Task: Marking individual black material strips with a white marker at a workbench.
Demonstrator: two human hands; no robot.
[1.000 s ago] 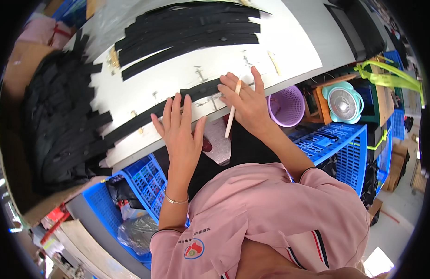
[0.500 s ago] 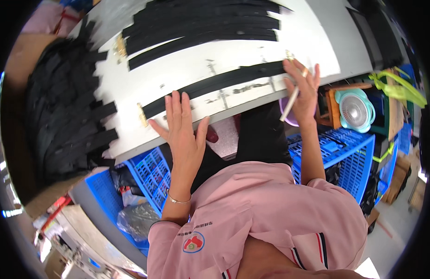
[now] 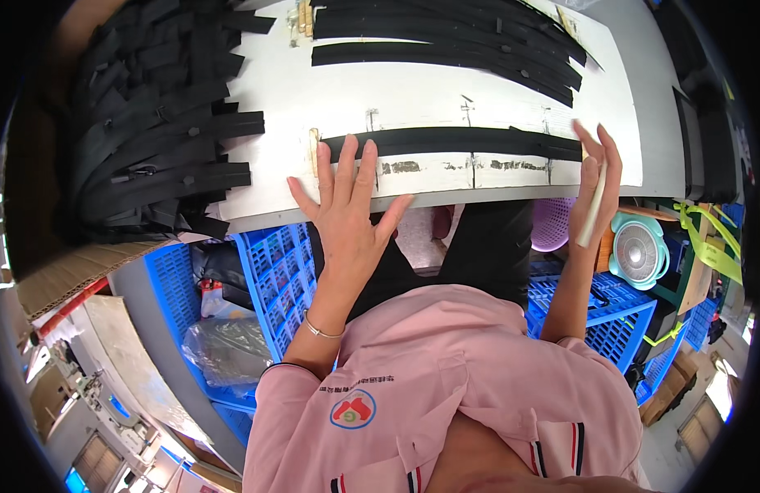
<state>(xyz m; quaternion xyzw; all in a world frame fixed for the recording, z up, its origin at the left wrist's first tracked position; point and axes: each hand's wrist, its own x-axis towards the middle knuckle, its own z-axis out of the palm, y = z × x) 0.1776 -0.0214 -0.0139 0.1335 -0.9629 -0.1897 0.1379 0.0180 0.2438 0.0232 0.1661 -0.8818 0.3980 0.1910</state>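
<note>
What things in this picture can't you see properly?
Head view only:
- Left end of the black strip: fingers of the left hand cover it.
- Pale stick in the right hand: the palm hides its top.
- Marks on the white table: too small to make out.
- Pile of black strips: the dark rim cuts it off.

A big pile of black strips (image 3: 150, 123) is lying at the surface's left edge. More black strips (image 3: 446, 37) are lying along its far edge. Blue crates (image 3: 273, 271), a purple basket (image 3: 551, 226) and a small fan (image 3: 639, 251) are sitting below it.
</note>
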